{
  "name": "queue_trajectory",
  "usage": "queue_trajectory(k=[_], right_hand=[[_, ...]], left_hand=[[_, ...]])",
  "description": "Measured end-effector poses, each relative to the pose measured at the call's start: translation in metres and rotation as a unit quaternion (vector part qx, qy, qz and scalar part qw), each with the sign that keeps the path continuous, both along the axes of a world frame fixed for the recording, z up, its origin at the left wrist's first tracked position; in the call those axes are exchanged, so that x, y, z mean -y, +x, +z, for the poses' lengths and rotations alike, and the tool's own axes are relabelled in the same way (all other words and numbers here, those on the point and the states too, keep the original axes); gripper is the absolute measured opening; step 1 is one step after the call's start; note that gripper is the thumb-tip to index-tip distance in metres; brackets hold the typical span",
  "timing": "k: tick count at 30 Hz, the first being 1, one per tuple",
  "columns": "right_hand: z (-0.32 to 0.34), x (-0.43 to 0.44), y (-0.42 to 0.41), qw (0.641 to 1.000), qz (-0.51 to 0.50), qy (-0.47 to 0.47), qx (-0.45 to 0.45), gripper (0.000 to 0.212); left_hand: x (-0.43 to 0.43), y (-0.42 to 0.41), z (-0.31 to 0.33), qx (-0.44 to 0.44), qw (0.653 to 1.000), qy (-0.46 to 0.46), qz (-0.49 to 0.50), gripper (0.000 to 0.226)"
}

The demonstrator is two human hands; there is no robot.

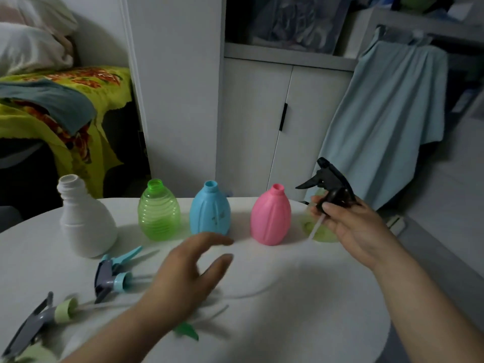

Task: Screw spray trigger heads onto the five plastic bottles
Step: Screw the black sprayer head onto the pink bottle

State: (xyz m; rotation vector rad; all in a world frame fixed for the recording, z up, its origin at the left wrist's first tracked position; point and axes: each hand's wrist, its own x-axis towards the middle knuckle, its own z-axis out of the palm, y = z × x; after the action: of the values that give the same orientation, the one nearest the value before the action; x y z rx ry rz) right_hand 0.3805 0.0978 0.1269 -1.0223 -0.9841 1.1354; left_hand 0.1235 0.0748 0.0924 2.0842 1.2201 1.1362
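Head view: right hand (pixel 358 226) is gripping a black plastic trigger head (pixel 328 183) above a pale green bottle (pixel 318 233), while left hand (pixel 183 279) is hovering open before a row of uncapped bottles (pixel 209 208).

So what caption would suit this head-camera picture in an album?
Right hand holds a black trigger head beside the pink bottle; left hand hovers open near loose trigger heads.

Right hand (pixel 351 226) grips a black trigger head (pixel 330 183) above a pale green bottle (pixel 320 231); left hand (pixel 183 279) hovers open over the table (pixel 301 297); four bottles stand uncapped.
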Motion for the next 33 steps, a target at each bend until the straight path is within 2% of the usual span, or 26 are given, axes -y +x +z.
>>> queue_trajectory(k=[1, 2, 8, 11, 13, 16, 21, 25, 33], right_hand=[[0.001, -0.002, 0.003, 1.0, -0.01, 0.005, -0.003, 0.02], [0.001, -0.004, 0.007, 1.0, -0.02, 0.012, -0.006, 0.018], [0.008, -0.011, 0.031, 0.997, -0.035, 0.06, -0.027, 0.012], [0.01, -0.013, 0.039, 0.996, -0.04, 0.076, -0.015, 0.014], [0.013, -0.014, 0.04, 0.995, -0.051, 0.088, 0.001, 0.015], [0.017, -0.015, 0.042, 0.991, -0.08, 0.105, 0.005, 0.011], [0.035, -0.01, 0.039, 0.983, -0.128, 0.132, 0.004, 0.015], [0.049, -0.003, 0.03, 0.984, -0.1, 0.148, 0.012, 0.014], [0.054, -0.011, -0.01, 0.978, -0.058, 0.093, 0.176, 0.02]], left_hand=[[-0.015, 0.019, 0.004, 0.006, 1.0, -0.004, -0.013, 0.015], [-0.031, 0.037, 0.007, 0.015, 1.0, -0.013, -0.023, 0.019], [-0.105, 0.106, 0.002, 0.028, 0.996, -0.085, -0.018, 0.062], [-0.129, 0.12, -0.001, 0.035, 0.989, -0.141, -0.01, 0.072], [-0.139, 0.124, -0.005, 0.027, 0.985, -0.167, -0.021, 0.068], [-0.141, 0.122, -0.012, -0.009, 0.989, -0.146, -0.028, 0.054], [-0.123, 0.109, -0.017, 0.019, 0.986, -0.151, -0.065, 0.046], [-0.099, 0.09, -0.022, 0.023, 0.985, -0.141, -0.097, 0.043], [-0.075, 0.073, -0.028, 0.045, 0.982, -0.16, -0.089, 0.049]])
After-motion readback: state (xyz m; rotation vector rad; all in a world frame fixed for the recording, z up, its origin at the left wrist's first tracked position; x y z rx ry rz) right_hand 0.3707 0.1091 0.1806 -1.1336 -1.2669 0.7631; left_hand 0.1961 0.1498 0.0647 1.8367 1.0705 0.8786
